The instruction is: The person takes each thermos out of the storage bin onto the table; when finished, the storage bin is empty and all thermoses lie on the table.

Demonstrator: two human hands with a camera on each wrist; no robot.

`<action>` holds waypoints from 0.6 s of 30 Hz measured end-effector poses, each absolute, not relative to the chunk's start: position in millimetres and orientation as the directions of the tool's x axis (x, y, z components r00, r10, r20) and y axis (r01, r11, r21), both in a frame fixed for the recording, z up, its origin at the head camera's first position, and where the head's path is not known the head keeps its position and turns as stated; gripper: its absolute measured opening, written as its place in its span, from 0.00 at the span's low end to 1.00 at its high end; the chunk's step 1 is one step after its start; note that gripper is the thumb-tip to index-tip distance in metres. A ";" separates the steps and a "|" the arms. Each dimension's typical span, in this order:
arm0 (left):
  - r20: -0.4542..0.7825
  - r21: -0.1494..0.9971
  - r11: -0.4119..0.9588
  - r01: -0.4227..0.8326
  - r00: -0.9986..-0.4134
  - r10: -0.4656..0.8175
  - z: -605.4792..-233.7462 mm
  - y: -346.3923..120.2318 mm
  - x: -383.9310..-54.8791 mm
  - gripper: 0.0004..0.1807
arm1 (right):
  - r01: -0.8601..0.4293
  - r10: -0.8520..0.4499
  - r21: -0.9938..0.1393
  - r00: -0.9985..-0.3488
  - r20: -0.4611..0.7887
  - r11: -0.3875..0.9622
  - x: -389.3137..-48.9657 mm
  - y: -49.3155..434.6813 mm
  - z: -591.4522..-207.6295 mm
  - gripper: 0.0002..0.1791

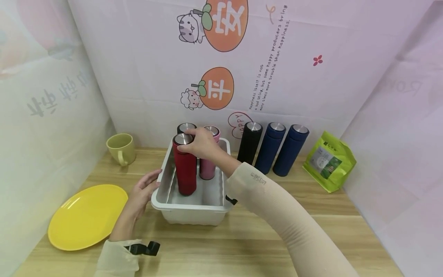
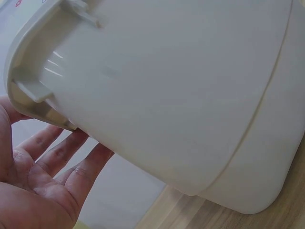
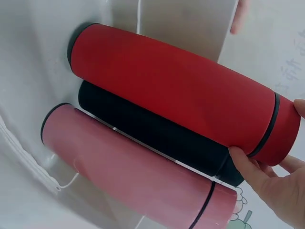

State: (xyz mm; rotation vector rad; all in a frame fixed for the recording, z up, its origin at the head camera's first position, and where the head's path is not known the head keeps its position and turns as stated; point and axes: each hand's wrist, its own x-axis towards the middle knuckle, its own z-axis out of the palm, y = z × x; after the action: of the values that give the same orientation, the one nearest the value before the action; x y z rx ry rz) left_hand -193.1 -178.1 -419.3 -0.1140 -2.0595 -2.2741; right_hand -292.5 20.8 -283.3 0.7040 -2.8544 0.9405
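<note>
The right hand grips the red flask around its silver-topped upper end, thumb on one side and fingers on the other. The flask stands nearly upright inside the white bin, toward the left wall; whether its base bears on the floor of the bin, I cannot tell. The left hand is well apart from the right, its fingers extended and touching the bin's left side, just under the rim.

Within the bin, the pink flask stands to the right of the red one and the black flask behind it, its top rising above the far rim. Pale bin floor shows between the red flask and the near wall, and between the pink flask and the right wall. The right forearm crosses over the right rim.

Right of the bin, another black flask and two blue flasks stand in a row near the back edge of the bench, with a green bag beyond, close to the right edge. A mug sits at the back left corner, and a yellow plate lies along the left edge, beside the left forearm. Wood stretches from the bin's front toward the wearer.
</note>
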 end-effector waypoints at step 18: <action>0.109 0.990 -0.093 0.106 -0.994 0.022 -418.9 -180.5 -191.5 0.27 | -0.426 -0.316 -0.749 -0.901 0.298 0.507 -281.2 49.7 -241.0 0.29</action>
State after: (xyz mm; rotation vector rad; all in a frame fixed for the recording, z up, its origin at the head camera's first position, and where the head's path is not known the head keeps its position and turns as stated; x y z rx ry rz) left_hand -191.5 -180.5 -418.9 -0.1473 -2.0762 -2.2764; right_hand -281.2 49.7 -241.0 0.6480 -2.6189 1.3539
